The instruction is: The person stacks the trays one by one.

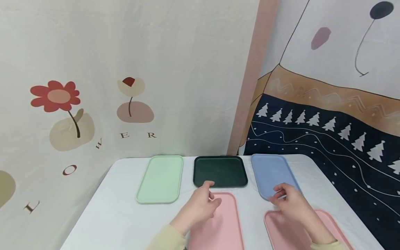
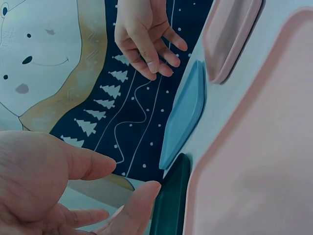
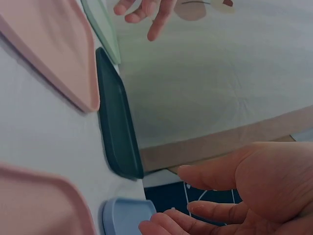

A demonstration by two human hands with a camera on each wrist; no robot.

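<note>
Above the middle pink tray [image 1: 223, 222] hovers my left hand [image 1: 200, 206], its fingers loosely bent with nothing between them. The left wrist view shows a gap between thumb and fingers of that left hand [image 2: 73, 181]. My right hand [image 1: 290, 203] is over the near edge of the blue tray [image 1: 273, 173] and the right pink tray [image 1: 281, 225], also holding nothing. In the right wrist view, the right hand [image 3: 234, 196] has thumb and fingers apart. A dark green tray [image 1: 220, 172] lies just beyond the left hand.
A light green tray [image 1: 160, 178] lies at the back left of the white tabletop [image 1: 103, 208]. Behind the table hangs a pale cloth [image 1: 193, 86] with printed flowers. To the right is a dark blue printed cloth [image 1: 343, 156] with white trees.
</note>
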